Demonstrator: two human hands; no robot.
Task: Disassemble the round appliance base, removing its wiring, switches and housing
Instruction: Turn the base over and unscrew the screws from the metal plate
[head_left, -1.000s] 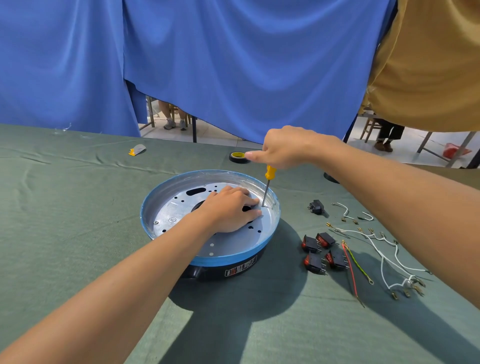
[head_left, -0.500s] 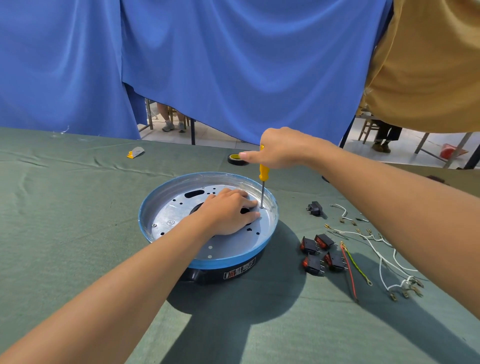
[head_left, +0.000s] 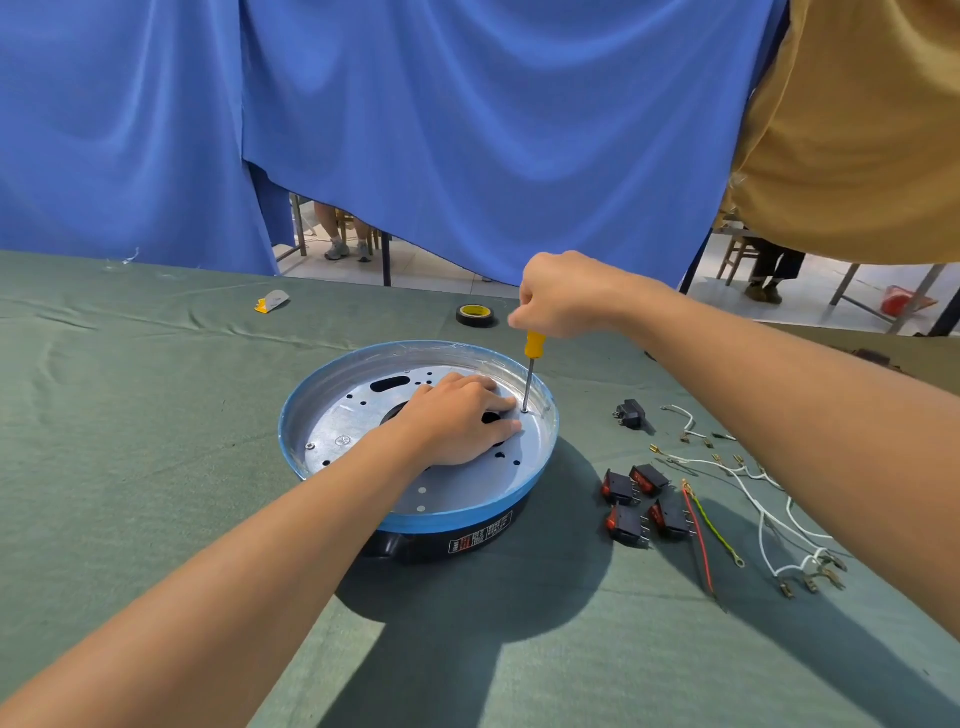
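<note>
The round base (head_left: 467, 514) is sitting in the middle of the frame on the green-covered bench (head_left: 156, 467), blue rim up, black housing underneath with a label facing the camera. The left hand (head_left: 462, 421) is lying flat on the silver plate inside the rim. Its fingers (head_left: 493, 400) are lying straight and close together, pressing down on the metal just beside the tool tip.

The right hand (head_left: 566, 296) is coming in from the right of the frame, hovering above the far right side of the base. Its fingers are curling tight round the top of a yellow-handled screwdriver (head_left: 535, 345). The shaft is standing nearly upright, and the tip is touching the plate close to the right wall of the rim.

At the right of the frame, four black switches (head_left: 626, 525) with red rockers are lying in a cluster on the cloth, just beside the base. Right of them a red wire (head_left: 698, 535) and a yellow-green wire (head_left: 717, 530) are lying side by side, and white wires (head_left: 763, 514) with metal terminals are sprawling further right, partly under the right forearm. A small black part (head_left: 631, 414) is resting above the switches.

Beyond the base, a roll of black tape (head_left: 475, 315) is lying flat, and a small yellow and grey object (head_left: 272, 300) is sitting at the upper left. A blue curtain (head_left: 467, 130) is hanging behind the bench.
</note>
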